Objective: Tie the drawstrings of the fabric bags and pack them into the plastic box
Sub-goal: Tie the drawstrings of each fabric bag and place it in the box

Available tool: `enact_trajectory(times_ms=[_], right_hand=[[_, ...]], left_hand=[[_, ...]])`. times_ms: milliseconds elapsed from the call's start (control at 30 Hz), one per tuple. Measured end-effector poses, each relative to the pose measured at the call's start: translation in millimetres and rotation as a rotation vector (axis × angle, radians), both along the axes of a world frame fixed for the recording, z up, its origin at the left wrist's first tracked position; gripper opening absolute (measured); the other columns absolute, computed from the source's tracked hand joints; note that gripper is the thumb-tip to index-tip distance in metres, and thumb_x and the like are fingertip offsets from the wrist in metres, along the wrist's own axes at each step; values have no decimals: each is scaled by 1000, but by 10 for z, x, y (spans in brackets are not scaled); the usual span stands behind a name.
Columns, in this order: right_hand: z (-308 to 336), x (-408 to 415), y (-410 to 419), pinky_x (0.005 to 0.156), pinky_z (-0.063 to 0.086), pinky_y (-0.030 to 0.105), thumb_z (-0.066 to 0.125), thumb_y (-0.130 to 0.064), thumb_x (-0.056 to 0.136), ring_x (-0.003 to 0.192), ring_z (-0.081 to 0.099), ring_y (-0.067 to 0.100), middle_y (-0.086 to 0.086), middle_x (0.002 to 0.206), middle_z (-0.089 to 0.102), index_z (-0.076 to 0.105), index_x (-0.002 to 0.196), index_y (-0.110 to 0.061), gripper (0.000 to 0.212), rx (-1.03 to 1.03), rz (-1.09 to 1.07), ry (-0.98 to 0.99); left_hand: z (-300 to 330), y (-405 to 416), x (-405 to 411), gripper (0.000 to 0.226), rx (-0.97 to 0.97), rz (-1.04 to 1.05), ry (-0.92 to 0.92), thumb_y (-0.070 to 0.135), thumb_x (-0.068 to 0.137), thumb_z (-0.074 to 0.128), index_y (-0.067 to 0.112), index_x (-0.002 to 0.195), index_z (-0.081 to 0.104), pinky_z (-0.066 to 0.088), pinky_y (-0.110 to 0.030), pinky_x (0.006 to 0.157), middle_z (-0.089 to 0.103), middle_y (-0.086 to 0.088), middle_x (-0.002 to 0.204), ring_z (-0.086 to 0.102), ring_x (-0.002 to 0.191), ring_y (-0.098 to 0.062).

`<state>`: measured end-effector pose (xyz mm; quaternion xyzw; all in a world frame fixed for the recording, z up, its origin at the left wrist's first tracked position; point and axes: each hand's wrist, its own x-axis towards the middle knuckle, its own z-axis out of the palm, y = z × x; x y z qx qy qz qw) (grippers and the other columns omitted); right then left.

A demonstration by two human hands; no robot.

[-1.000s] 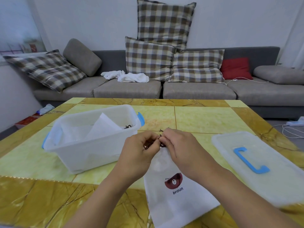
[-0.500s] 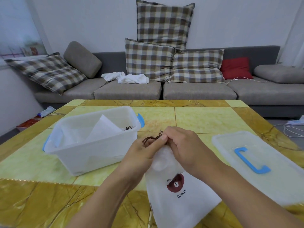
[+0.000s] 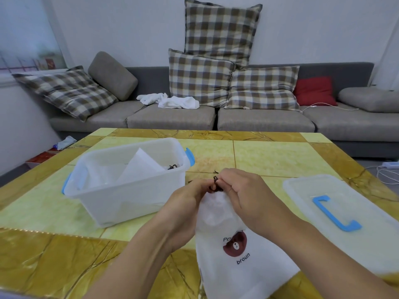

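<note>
Fabric bag (image 3: 241, 255): white, brown bear print with "broun" under it; lying on table (image 3: 280, 156) near front edge, mouth gathered and lifted toward both hands.
Drawstring (image 3: 214, 184): dark brown cord, bunched at bag mouth between the two hands — short ends poking out above the fingers; knot state not readable.
Left hand (image 3: 187, 203): at left side of bag mouth, fingers curled in, tips pinching cord and gathered fabric; thumb mostly hidden.
Right hand (image 3: 241, 190): at right side of bag mouth, fingers curled, thumb and forefinger pinching cord at top; knuckles up, touching left hand's fingertips.
Plastic box (image 3: 121, 190): translucent white, blue latches on both ends, open top; left of hands, near but apart from bag.
Box contents: white fabric bags (image 3: 138, 167) standing up inside, dark cord (image 3: 172, 167) visible at right end — count not clear.
Lid (image 3: 336, 210): translucent, blue handle on top; flat on table right of hands, front-left corner just beside bag, possibly overlapping, cannot tell.
Table: yellow-green tiles with amber marbled border.
Sofa (image 3: 172, 119): grey, behind table; four checked cushions (image 3: 200, 76), one red cushion (image 3: 313, 91), grey bolsters at each end.
Towel (image 3: 172, 101): white, crumpled on sofa seat, left of centre.
Cables: white lead (image 3: 323, 105) on sofa right; power strip (image 3: 388, 164) and wires on floor by table's right edge.
</note>
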<state>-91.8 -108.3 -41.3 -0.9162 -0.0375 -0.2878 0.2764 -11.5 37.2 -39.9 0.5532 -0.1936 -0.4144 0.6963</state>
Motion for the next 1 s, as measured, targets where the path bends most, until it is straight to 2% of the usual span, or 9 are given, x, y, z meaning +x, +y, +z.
enact_trajectory(times_ms=[67,133,233,300,433,533,700,933,1000], right_hand=[[-17,11,21,63,34,21,41,-27,101,69,47,6,-18,74,46,37,80,-41,25,-21,-7,15],[-22,16,26,63,33,21,41,-26,102,69,46,5,-19,73,44,34,79,-43,29,-35,-17,19],[-3,3,30,64,33,19,41,-29,102,70,46,4,-20,73,43,36,80,-42,27,-40,-13,-10],[8,-7,29,63,34,18,43,-28,102,69,47,5,-19,72,46,44,81,-34,22,-14,5,-25],[36,-40,-8,58,33,16,50,-20,102,61,43,7,-12,63,49,58,79,-17,25,165,30,-9],[26,-49,-24,56,33,21,53,-18,103,59,41,7,-2,63,54,61,79,-15,25,221,45,62],[-9,-50,-76,58,34,22,50,-22,104,62,42,12,-9,65,49,55,78,-14,28,94,-28,42],[16,-45,-12,66,38,34,43,-28,106,70,42,14,-12,75,42,39,80,-25,27,-85,-112,151],[38,-45,13,67,41,36,42,-29,106,73,44,17,-10,78,43,38,82,-25,25,-116,-125,157]], left_hand=[[-3,-23,-27,41,-15,47,-21,39,78,78,5,99,68,43,-41,94,68,-19,105,63,99,-27],[9,-28,-35,49,-27,68,-42,38,83,74,-6,104,68,45,-40,95,69,-26,111,65,100,-28],[36,-9,-3,29,-49,45,8,33,79,71,5,82,69,50,-33,83,68,-21,99,65,89,-25],[49,9,13,24,-55,11,16,32,79,72,8,79,69,53,-29,75,67,-17,97,65,85,-23],[62,24,21,37,-58,-37,-6,29,85,74,0,107,68,52,-32,80,67,-20,103,63,92,-28],[71,-9,4,9,-16,37,-60,17,83,73,9,82,69,49,-29,69,64,-14,86,61,77,-24],[37,-37,-22,10,-4,120,-221,10,89,68,9,88,78,50,-30,78,75,-14,93,68,83,-22],[37,-7,33,11,65,257,-346,1,84,74,6,93,79,51,-25,63,77,-14,90,68,78,-20],[41,11,44,15,76,248,-354,-1,85,73,6,98,77,55,-31,75,78,-12,92,72,84,-22]])
